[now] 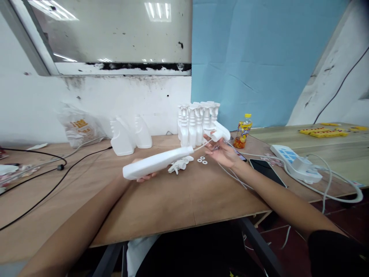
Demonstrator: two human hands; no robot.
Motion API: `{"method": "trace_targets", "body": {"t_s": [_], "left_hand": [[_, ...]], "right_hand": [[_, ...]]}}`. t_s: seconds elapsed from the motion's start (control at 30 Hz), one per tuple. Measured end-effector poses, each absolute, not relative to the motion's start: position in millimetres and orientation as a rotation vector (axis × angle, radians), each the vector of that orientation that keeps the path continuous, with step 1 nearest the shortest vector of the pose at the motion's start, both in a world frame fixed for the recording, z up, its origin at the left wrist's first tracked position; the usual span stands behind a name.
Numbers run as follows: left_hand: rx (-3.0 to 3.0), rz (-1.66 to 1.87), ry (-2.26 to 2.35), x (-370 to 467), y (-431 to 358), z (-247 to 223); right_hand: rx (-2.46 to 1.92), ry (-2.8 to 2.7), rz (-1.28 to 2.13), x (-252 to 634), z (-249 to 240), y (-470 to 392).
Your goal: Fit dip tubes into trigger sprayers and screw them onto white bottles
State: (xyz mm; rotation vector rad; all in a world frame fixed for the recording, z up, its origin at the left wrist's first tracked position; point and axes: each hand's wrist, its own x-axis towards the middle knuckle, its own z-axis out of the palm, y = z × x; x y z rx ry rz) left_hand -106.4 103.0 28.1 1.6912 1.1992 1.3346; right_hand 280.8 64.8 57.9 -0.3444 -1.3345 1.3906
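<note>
**White bottle [152,163] in left hand [146,177], spray head [221,131] in right hand [224,154], mid-frame**

Bottle: centre of the frame, held above the table [173,207], tilted, base toward the left, neck higher and toward the right. Left hand closed round its underside near the base; part of the grip hidden behind the wall. Right hand narrowed on the spray head, fingers curled about it. Thin tube [202,146] spans the two, running to the bottle's mouth; how deep it sits, cannot tell.

Handling, by judgement: bottle looks like moulded plastic, light, smooth, fairly stiff, perhaps giving a little under a hard squeeze. Likely slick if fingers are damp. Best hold: broad lower body for support, or close under the neck for steadiness. Tube seems slim and bendy, apt to kink if pushed off line; guide it near its free end. Spray head probably rigid, its trigger the weaker part; take it by the collar or main body.

About them: loose spray parts [178,165] just beyond the bottle, centre; small washers [204,162] lying to their right, flat and easily scattered. Capped bottles [191,127] stand grouped behind, upper centre. Topless bottles [122,139] stand left of centre. Drink bottle [243,131] upright, right of centre.
</note>
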Motion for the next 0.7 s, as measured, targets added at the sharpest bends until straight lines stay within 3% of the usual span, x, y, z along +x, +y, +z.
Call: {"method": "trace_targets", "body": {"t_s": [0.17, 0.4, 0.7], "left_hand": [[1.592, 1.112, 1.131, -130, 109, 20], [1.585, 1.479, 1.224, -136, 143, 1], [1.612, 1.709, 1.925, -173, 170, -8]], "right_hand": [[-0.493, -1.229, 1.175, 312, 67, 91], [-0.557, -1.273, 1.177, 317, 50, 108], [-0.503, -1.201, 1.362, 312, 50, 104]]}}
